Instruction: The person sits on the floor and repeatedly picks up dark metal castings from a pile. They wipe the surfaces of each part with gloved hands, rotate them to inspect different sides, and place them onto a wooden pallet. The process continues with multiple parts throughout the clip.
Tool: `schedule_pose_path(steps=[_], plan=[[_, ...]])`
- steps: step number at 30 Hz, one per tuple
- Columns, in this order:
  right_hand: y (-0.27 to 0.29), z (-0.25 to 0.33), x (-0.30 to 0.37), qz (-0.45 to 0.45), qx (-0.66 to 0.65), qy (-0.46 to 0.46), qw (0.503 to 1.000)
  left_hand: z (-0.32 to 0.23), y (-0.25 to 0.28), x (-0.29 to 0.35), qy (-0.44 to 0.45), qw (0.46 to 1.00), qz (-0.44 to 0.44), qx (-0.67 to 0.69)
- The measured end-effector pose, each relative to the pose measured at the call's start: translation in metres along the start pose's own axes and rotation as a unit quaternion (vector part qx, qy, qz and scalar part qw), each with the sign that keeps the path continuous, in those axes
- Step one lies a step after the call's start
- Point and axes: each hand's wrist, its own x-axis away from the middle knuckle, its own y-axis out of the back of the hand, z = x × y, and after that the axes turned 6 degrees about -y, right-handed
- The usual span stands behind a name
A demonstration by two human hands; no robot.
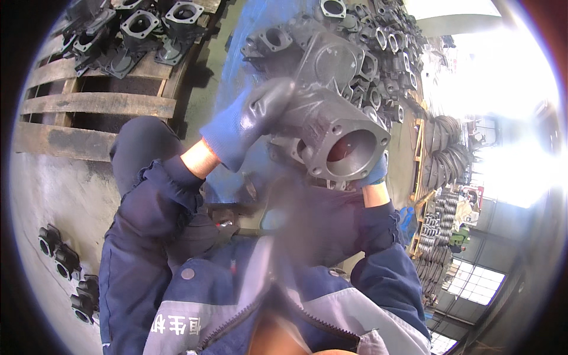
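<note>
A large grey cast-metal housing (pixel 331 112) is tilted up in front of me, its square flange and round bore toward me. The inside of the bore looks reddish. My left hand (pixel 257 115), in a blue glove with a dark coated palm, is closed on the housing's left side. On the right, my right hand (pixel 377 171), also gloved in blue, grips beneath the flange; its fingers are mostly hidden behind the metal. Part of another casting (pixel 275 40) lies just beyond the housing, on the blue work surface (pixel 234 77).
Many similar castings (pixel 378 38) are heaped at the far right of the work surface. To the left, more flanged castings (pixel 141 25) stand on a wooden pallet (pixel 97 103). Several small dark castings (pixel 68 260) sit on the floor at lower left. Stacked metal parts (pixel 438 225) line the right side.
</note>
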Motion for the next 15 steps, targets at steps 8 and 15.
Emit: schedule_pose_path(steps=[8,15], plan=[[-0.044,0.01,0.012,0.013,-0.024,-0.01,1.0,-0.012,0.006,-0.008,0.099,0.975,-0.027,0.196],[-0.069,0.022,0.021,-0.024,0.467,0.297,0.833,-0.017,0.006,-0.019,0.198,0.95,-0.088,0.225]])
